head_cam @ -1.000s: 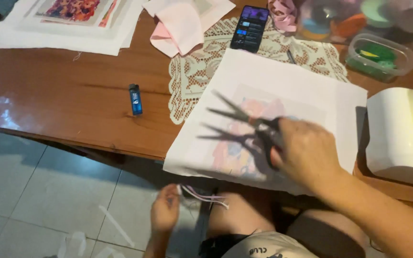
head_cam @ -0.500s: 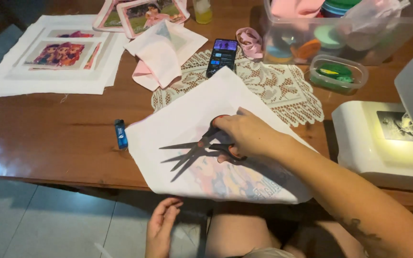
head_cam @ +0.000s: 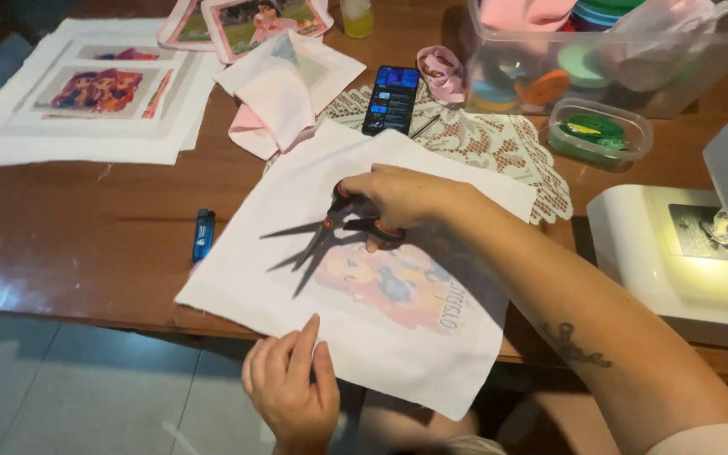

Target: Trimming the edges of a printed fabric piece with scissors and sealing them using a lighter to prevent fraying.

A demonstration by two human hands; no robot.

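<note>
Gripping the open scissors in my closed right hand, I see the blades point left across the white printed cloth on the table. My left hand, fingers loosely extended and empty, touches the cloth's near edge, so it sits nearer me than the scissors.

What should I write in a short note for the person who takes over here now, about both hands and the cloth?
Right hand: holds the scissors by the handles, blades open and pointing left, over the printed cloth.
Left hand: fingers rest on the cloth's near edge, at the table's front.
Cloth: lies flat on the table, near corner hanging over the edge; a cartoon print shows faintly.
Nearby: blue lighter left of the cloth, phone and lace doily behind it, sewing machine to the right.
Done: no cut visible on the cloth.
Left: any cutting.
</note>
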